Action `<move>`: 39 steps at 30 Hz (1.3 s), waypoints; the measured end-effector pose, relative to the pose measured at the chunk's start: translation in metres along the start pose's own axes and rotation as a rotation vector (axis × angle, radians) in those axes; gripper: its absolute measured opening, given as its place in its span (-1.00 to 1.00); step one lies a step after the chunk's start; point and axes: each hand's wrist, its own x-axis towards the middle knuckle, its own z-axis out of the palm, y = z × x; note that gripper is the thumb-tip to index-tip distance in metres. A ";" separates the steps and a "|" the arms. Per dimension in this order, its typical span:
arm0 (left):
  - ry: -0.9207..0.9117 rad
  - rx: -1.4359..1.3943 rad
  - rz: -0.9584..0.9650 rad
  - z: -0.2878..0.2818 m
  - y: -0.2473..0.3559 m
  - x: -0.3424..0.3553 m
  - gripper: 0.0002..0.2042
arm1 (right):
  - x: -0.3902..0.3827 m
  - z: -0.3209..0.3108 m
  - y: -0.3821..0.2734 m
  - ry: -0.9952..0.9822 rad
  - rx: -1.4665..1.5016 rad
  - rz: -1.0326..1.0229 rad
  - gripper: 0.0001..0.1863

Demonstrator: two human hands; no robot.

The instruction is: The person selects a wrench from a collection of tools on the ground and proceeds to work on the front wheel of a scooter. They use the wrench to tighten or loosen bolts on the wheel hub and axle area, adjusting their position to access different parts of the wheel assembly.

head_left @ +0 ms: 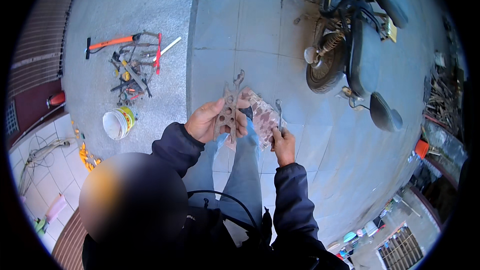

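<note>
Upright in my left hand point(202, 121) is a flat, rusty multi-hole spanner point(229, 112), gripped between thumb and fingers. A hooked, open-jawed end sticks up at its top; whether that is a separate tool I cannot tell. My right hand point(284, 148) is closed round the lower part of a slim metal wrench point(279, 110), its head pointing away from me. Between the two hands shows a brown-and-white patterned cloth point(264, 116), partly hidden behind my left fingers and the spanner. I cannot tell whether a hand touches the cloth.
On the left, an orange hand pump point(112, 42) lies by a pile of loose tools point(131, 77). Nearer stands a white-and-yellow bucket point(118, 123). A parked motorbike point(357, 55) takes up the far right. A red-orange container point(421, 148) sits at the right edge.
</note>
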 end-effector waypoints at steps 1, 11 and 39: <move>-0.035 0.022 -0.030 0.011 -0.003 0.006 -0.35 | -0.010 -0.014 0.011 0.046 0.039 0.031 -0.74; -0.210 0.176 -0.202 0.138 -0.081 0.053 -0.29 | -0.080 -0.115 0.075 0.142 0.501 0.072 -0.80; -0.079 0.522 -0.611 0.478 -0.569 0.404 -0.44 | -0.116 -0.671 0.306 0.365 0.943 0.211 -0.65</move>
